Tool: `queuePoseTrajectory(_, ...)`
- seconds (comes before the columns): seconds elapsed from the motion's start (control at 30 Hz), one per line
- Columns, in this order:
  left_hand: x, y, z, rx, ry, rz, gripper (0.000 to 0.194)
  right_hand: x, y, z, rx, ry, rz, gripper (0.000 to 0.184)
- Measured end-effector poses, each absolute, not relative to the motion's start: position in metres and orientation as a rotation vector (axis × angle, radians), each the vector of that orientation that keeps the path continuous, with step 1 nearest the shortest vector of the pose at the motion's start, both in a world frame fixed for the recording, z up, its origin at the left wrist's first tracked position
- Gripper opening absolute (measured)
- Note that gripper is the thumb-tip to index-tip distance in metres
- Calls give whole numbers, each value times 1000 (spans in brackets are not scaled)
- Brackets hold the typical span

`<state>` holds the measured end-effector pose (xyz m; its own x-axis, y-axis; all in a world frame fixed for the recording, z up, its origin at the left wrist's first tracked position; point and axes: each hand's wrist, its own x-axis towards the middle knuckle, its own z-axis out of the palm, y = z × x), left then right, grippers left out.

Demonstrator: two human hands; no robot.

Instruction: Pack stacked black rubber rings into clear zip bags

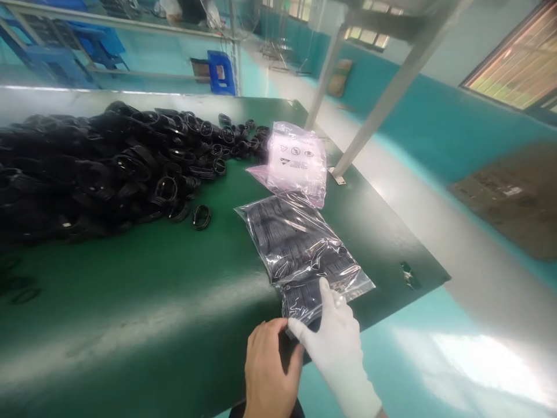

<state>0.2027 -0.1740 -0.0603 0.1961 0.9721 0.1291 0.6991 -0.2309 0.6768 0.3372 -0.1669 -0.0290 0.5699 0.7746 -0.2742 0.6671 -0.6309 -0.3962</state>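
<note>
Gloved grip (338, 339) on bag (287, 238), pink bags (300, 168), coils (100, 174)

Left of the filled clear bag (296, 232), a hand could pass low over the green tabletop (143, 267), skirting one loose coil (202, 217). Farther left, the heap of black coils (108, 157) blocks the way; beyond the bag, the pink bag (298, 159) and a metal post (383, 98) do.

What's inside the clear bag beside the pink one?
Through the clear bag, black cable-like coils show, packed in rows. Anything beneath the visible layer is covered.
</note>
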Motion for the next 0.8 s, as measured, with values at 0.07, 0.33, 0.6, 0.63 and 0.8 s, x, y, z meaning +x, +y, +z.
queuePoseTrajectory(0.07,208,-178,-64,2010,1570,801,19,335,-168,-28,-2573,-1207,599,91)
queuePoseTrajectory(0.33,221,-181,-59,2067,1705,956,13,334,-175,-37,-2474,-1234,548,87)
queuePoseTrajectory(0.6,235,-183,-63,2068,1784,934,17,346,-172,-40,-2315,-1288,585,71)
queuePoseTrajectory(0.63,234,-182,-63,2084,1749,939,17,346,-170,-41,-2299,-1305,579,70)
queuePoseTrajectory(0.8,225,-180,-62,2080,1794,956,15,348,-166,-43,-2288,-1315,570,68)
